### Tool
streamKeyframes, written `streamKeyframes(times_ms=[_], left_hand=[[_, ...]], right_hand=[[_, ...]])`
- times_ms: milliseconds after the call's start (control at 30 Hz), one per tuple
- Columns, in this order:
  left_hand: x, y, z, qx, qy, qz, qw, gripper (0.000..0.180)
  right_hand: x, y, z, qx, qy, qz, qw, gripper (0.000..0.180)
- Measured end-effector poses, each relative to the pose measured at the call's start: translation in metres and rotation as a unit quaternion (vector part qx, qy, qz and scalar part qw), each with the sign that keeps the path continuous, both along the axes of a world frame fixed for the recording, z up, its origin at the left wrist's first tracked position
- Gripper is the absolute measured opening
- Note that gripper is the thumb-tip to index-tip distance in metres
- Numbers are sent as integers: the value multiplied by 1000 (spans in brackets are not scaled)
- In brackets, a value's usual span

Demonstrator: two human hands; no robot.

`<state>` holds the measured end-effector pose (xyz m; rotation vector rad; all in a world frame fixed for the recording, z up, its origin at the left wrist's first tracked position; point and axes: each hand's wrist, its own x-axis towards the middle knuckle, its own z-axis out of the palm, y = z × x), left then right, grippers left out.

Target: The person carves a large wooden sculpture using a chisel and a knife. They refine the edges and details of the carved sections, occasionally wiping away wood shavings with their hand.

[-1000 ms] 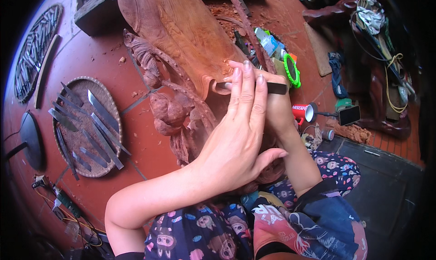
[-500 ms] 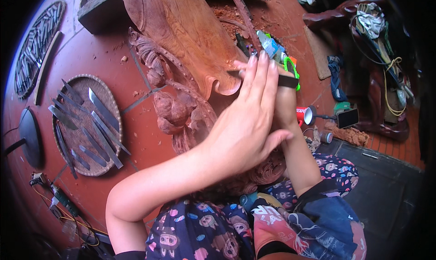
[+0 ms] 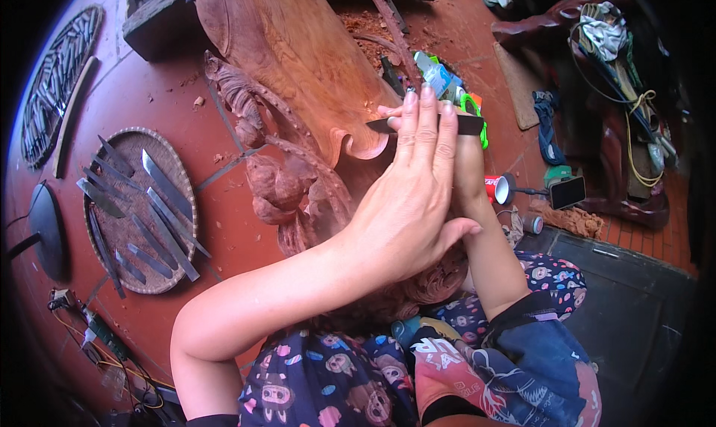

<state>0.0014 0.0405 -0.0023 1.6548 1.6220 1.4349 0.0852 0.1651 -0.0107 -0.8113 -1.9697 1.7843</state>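
Note:
A dark, flat carving knife blade (image 3: pixel 469 125) lies across my hands, its pointed end at the curled lip of a large reddish wood carving (image 3: pixel 298 61). My right hand (image 3: pixel 468 158) is closed around the blade, most of its fingers hidden behind my left hand. Stretched out flat, my left hand (image 3: pixel 406 192) presses over the blade and the right hand, its thumb apart and pointing right. Carved fruit and leaves (image 3: pixel 277 192) stand out from the wood just left of my hands.
At left, a round woven tray (image 3: pixel 127 140) holds several blades; a second tray (image 3: pixel 60 91) of tools lies beyond. Right of my hands are a red mug (image 3: pixel 494 188), a phone (image 3: pixel 568 193) on a stand and dark polished furniture (image 3: pixel 626 151). Power cables (image 3: pixel 134 375) lie lower left.
The blade has tilted slightly, its right end now higher in the picture, and my hands have moved a little with it. The whole view has shifted slightly.

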Motion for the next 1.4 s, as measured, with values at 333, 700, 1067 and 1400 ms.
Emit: streamKeyframes(times_ms=[333,700,1067,1400], left_hand=[[-1,-13,0,-14,15,-13,1000,123],[3,-26,4,-33,30,14,999,118],[9,-10,2,-14,13,51,999,108],[7,-7,-1,6,-3,62,998,110]], right_hand=[[3,-4,2,37,-2,25,999,40],[-2,10,7,147,-41,139,978,33],[-14,17,13,-77,-16,120,990,39],[-22,7,24,-65,-56,49,995,34]])
